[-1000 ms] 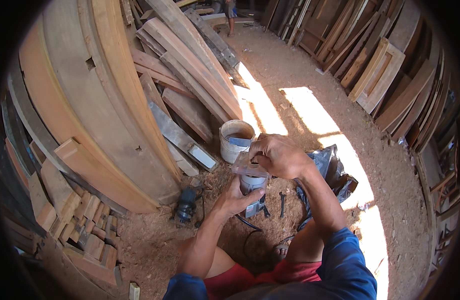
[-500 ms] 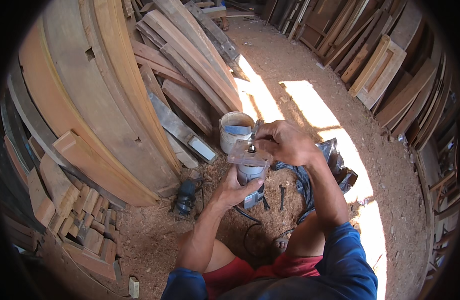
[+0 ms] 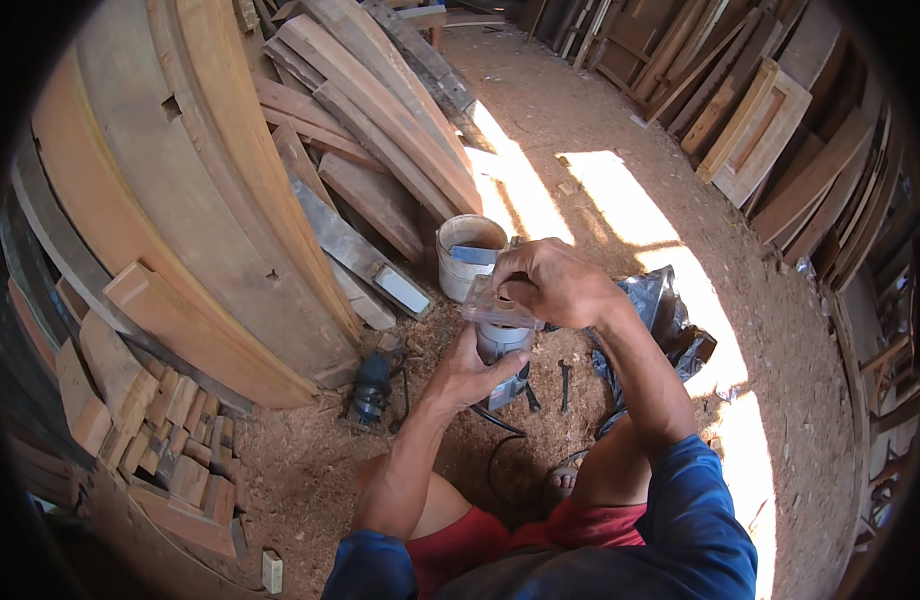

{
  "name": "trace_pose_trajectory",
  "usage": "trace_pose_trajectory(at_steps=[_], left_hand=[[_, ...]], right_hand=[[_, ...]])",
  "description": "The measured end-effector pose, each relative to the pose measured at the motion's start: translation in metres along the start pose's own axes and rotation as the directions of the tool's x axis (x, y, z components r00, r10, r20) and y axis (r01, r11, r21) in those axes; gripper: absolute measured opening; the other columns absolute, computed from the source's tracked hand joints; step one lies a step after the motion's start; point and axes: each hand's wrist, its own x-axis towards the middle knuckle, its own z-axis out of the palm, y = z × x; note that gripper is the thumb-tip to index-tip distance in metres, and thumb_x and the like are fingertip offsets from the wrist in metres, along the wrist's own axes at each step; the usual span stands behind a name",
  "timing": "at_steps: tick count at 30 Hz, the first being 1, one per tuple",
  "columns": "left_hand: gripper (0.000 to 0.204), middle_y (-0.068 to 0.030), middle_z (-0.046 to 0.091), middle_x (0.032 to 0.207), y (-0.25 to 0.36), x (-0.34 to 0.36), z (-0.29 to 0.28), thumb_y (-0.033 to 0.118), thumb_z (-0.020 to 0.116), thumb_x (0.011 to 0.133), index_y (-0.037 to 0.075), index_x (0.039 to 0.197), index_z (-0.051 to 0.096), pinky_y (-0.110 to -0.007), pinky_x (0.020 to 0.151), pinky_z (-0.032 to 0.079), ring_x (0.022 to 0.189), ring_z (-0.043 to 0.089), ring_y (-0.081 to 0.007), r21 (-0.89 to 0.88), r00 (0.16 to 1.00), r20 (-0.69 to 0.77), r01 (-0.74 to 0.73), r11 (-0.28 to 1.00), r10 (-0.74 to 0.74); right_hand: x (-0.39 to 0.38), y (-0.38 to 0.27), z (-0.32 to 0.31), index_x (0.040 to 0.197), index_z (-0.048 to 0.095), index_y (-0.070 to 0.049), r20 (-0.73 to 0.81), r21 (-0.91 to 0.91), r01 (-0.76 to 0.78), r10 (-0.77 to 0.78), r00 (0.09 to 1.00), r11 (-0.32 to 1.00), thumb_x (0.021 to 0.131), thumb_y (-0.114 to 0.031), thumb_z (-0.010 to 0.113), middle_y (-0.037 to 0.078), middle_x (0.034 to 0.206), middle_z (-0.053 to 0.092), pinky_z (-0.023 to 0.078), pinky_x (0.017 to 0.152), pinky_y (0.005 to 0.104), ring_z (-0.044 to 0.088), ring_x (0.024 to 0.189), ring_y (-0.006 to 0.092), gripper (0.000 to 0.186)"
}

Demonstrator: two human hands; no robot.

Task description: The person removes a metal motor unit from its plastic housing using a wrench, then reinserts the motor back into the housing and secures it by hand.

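Observation:
My left hand [image 3: 470, 372] grips the grey cylindrical body of a trim router [image 3: 502, 342], held upright with its clear square base plate [image 3: 476, 302] on top. My right hand [image 3: 555, 280] is closed over the middle of that plate, fingertips curled at the collet; what they pinch is hidden. Just behind stands a white plastic bucket [image 3: 455, 275] with a blue flat piece inside. Below on the sawdust floor lie dark spanners [image 3: 565, 385] and a black cord [image 3: 495, 470]. A dark power tool [image 3: 370, 390] lies left of my left hand.
Large curved panels [image 3: 200, 220] and offcuts [image 3: 180, 450] are on the left. Leaning planks [image 3: 370, 120] stand behind the bucket. Black plastic sheeting [image 3: 640, 300] lies right of my hands. Boards and frames [image 3: 750, 140] line the right side, along a sunlit dirt floor [image 3: 620, 200].
My right hand lifted slightly half a second ago, showing the collet and a metal piece, and now covers them again. My left hand keeps its hold. The scene sits slightly higher in view.

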Motion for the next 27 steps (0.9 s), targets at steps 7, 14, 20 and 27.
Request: trace_pose_trajectory(at_steps=[7, 14, 20, 27], left_hand=[[0.075, -0.0111, 0.056, 0.129, 0.008, 0.000, 0.005, 0.025, 0.081, 0.085, 0.001, 0.142, 0.040, -0.038, 0.103, 0.045, 0.120, 0.055, -0.0205, -0.063, 1.000, 0.001, 0.000, 0.998, 0.000], [0.077, -0.0110, 0.054, 0.133, 0.007, -0.003, 0.006, 0.024, 0.080, 0.085, 0.001, 0.145, 0.037, -0.039, 0.106, 0.043, 0.124, 0.052, -0.0212, -0.078, 1.000, -0.018, -0.019, 0.997, 0.018], [0.078, -0.0111, 0.054, 0.134, 0.012, -0.003, 0.006, 0.021, 0.079, 0.086, 0.001, 0.147, 0.035, -0.039, 0.106, 0.043, 0.125, 0.052, -0.0216, -0.137, 0.999, -0.039, 0.014, 0.990, -0.020], [0.077, -0.0113, 0.056, 0.129, 0.007, -0.005, 0.004, 0.021, 0.080, 0.084, 0.001, 0.145, 0.037, -0.038, 0.103, 0.045, 0.119, 0.055, -0.0209, -0.126, 0.995, -0.061, 0.068, 0.990, -0.077]], right_hand=[[-0.003, 0.001, -0.004, 0.100, 0.071, 0.001, 0.004, -0.015, 0.028, -0.028, 1.000, 0.999, 0.083, 0.003, 0.064, 0.017, 0.099, 0.071, 0.054, 0.084, 0.0395, 0.069, 0.093, 0.0302, 0.018], [-0.008, -0.002, -0.009, 0.107, 0.070, 0.001, -0.012, 0.150, -0.064, 0.066, 0.998, 0.987, 0.090, -0.001, 0.064, 0.015, 0.101, 0.072, 0.055, 0.083, 0.0389, 0.069, 0.095, 0.0270, 0.018], [-0.011, 0.003, -0.015, 0.110, 0.071, 0.000, -0.048, 0.033, -0.034, 0.036, 0.998, 0.999, 0.090, -0.009, 0.064, 0.019, 0.108, 0.072, 0.055, 0.089, 0.0413, 0.069, 0.097, 0.0304, 0.023], [-0.006, -0.009, -0.012, 0.105, 0.071, 0.002, 0.009, 0.035, -0.011, 0.011, 1.000, 0.999, 0.089, -0.003, 0.066, 0.019, 0.095, 0.072, 0.055, 0.080, 0.0408, 0.069, 0.087, 0.0296, 0.018]])
